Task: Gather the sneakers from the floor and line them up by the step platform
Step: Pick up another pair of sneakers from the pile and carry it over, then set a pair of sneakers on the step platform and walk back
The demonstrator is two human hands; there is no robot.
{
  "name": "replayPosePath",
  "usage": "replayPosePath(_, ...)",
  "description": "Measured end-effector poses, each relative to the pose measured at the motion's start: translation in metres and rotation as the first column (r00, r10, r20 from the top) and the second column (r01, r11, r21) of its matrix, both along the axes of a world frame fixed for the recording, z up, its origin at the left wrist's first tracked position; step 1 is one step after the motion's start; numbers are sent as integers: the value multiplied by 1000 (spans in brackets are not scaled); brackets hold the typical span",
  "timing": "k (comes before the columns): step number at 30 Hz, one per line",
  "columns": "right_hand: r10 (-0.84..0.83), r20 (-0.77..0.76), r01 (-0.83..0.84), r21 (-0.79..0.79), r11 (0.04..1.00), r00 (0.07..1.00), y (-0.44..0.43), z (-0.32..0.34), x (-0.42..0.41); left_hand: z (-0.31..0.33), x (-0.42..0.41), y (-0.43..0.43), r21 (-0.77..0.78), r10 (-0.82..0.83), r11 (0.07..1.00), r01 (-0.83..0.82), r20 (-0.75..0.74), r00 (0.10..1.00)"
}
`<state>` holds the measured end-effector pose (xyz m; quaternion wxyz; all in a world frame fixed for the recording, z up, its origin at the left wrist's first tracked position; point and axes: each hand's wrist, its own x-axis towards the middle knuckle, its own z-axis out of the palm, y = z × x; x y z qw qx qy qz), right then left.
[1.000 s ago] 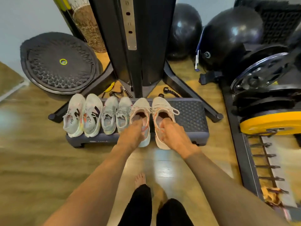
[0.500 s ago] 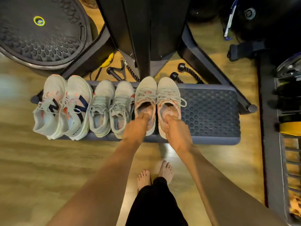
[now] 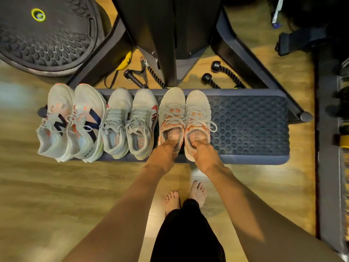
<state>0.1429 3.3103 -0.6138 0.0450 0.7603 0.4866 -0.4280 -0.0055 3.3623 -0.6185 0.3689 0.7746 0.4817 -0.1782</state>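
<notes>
Three pairs of sneakers stand side by side on the dark blue step platform [image 3: 249, 125], toes pointing away from me. At the left is a white pair with navy N marks [image 3: 71, 123]. In the middle sits a light grey pair [image 3: 130, 123]. To its right is a beige pair with orange lining. My left hand [image 3: 166, 154] grips the heel of the left beige sneaker [image 3: 171, 112], fingers inside the opening. My right hand [image 3: 204, 154] grips the heel of the right beige sneaker [image 3: 197, 112] the same way.
A black machine column [image 3: 170, 35] with splayed legs rises just behind the platform. A round black balance disc [image 3: 47, 35] lies at the far left. Rope handles [image 3: 222, 74] and straps lie behind the platform. Weight racks fill the right edge. My bare feet [image 3: 185, 197] stand on the wood floor.
The view has tilted down and closer. Both hands pushed the beige pair further onto the platform and brought the two sneakers together beside the grey pair.
</notes>
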Motion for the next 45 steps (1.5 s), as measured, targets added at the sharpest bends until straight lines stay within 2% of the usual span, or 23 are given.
replayPosePath(4, -26, 24, 23, 102, 994, 999, 11, 54, 22, 42, 12, 8, -23, -14, 1000, 13, -24, 1000)
replayPosePath(6, -72, 57, 59, 203, 977, 996, 16, 94, 35, 81, 23, 18, 65, -6, 998, 6, 11, 1000)
replayPosePath(9, -145, 63, 114, 353, 929, 987, 16, 168, 54, 162, 44, 31, 242, -21, 970, -14, 141, 990)
replayPosePath(15, -258, 109, 134, 631, 764, 960, -27, 348, 81, 352, 89, 25, 569, -272, 818, 84, 254, 928)
replayPosePath(18, -350, 138, 152, 714, 683, 926, -54, 428, 89, 433, 112, 9, 672, -423, 731, 119, 309, 852)
replayPosePath(22, -490, 193, 150, 803, 577, 850, -98, 522, 100, 523, 149, -15, 776, -606, 618, 129, 365, 707)
replayPosePath(25, -618, 237, 135, 859, 494, 750, -149, 583, 105, 579, 176, -48, 824, -722, 554, 122, 402, 563)
replayPosePath(32, -861, 209, 159, 936, 313, 463, -308, 676, 82, 668, 220, -188, 869, -884, 466, 167, 446, 142)
replayPosePath(38, -965, 206, 185, 954, 235, 163, -481, 709, 29, 706, 227, -369, 861, -851, 427, 277, 486, -199)
replayPosePath(42, -980, 194, 192, 964, 183, -38, -606, 719, -16, 719, 214, -498, 854, -786, 383, 352, 501, -362)
replayPosePath(45, -966, 198, 213, 964, 161, -164, -693, 722, -53, 722, 200, -592, 847, -730, 354, 397, 516, -448)
